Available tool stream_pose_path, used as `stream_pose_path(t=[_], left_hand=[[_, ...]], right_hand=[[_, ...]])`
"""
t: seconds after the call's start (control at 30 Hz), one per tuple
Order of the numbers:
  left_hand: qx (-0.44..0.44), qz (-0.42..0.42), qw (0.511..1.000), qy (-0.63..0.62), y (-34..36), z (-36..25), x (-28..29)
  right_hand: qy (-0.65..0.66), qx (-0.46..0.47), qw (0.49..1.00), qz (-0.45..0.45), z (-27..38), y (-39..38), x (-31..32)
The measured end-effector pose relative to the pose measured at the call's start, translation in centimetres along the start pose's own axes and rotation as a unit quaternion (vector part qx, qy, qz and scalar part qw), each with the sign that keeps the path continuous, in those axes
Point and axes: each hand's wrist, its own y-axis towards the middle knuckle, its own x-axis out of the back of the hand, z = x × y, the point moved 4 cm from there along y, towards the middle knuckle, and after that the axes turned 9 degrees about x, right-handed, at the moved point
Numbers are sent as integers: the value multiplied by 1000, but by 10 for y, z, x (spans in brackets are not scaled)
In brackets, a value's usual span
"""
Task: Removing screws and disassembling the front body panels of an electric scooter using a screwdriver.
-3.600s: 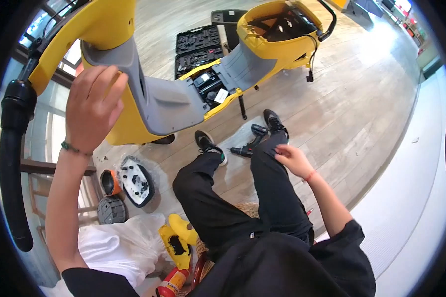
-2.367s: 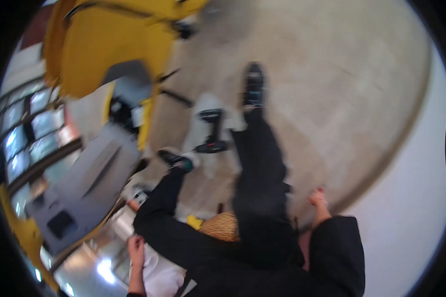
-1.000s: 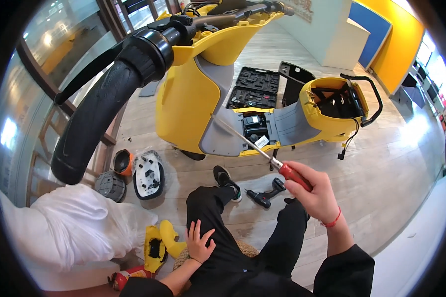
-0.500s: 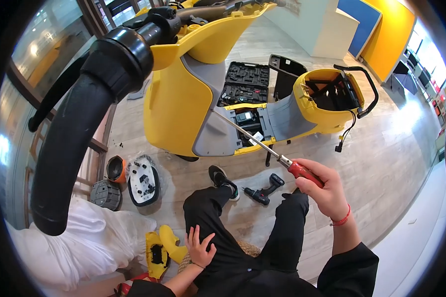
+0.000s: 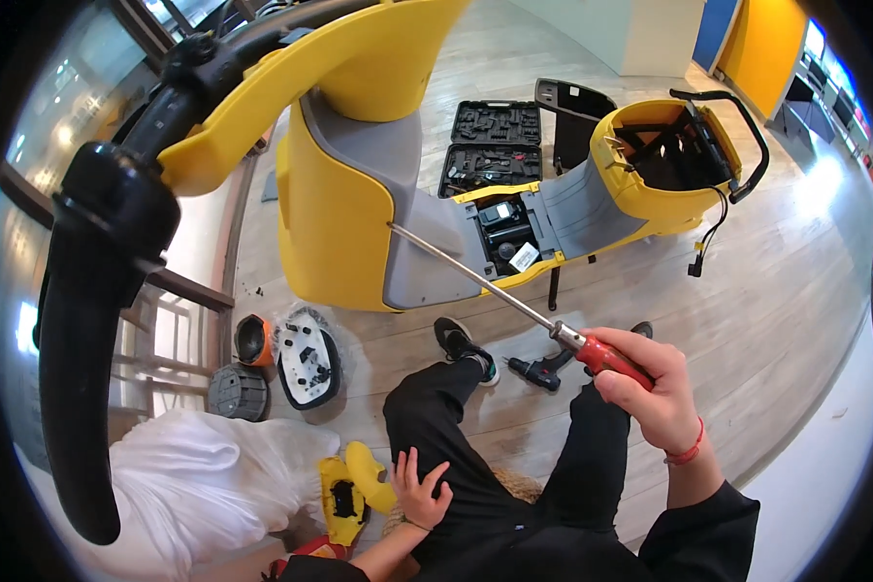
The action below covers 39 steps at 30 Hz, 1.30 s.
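Clearly, your right hand (image 5: 655,388) has its fingers clamped around the red handle of the screwdriver (image 5: 470,279), a grip that leaves the long shaft free to point far left, toward the edge of the yellow scooter (image 5: 335,242); whether its tip touches, you cannot tell. Your left hand (image 5: 422,497) rests on your thigh (image 5: 446,417), fingers apart, probably for support. The drill (image 5: 541,371) lies between your shoes (image 5: 461,341), likely for easy reach.

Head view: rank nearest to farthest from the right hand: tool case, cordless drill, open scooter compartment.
1. Cordless drill: left of the right hand.
2. Open scooter compartment: farther off, up and left.
3. Tool case: beyond the compartment, upper middle of the picture.
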Motion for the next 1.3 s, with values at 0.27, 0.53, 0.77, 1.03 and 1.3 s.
stream_pose_path(t=[0.27,0.53,0.77,1.03,1.3], left_hand=[[-10,11,1000,-5,3,-7,-9],[5,10,1000,4,0,0,3],[-2,18,1000,-5,3,0,-4],[15,37,996,-81,41,-3,16],[-318,-223,915,-106,216,-78,180]], right_hand=[[-35,23,999,13,2,1,9],[-10,21,1000,2,4,3,1],[13,-8,1000,-19,-2,-3,11],[89,-72,993,-24,6,6,10],[-284,174,943,-4,62,17,13]])
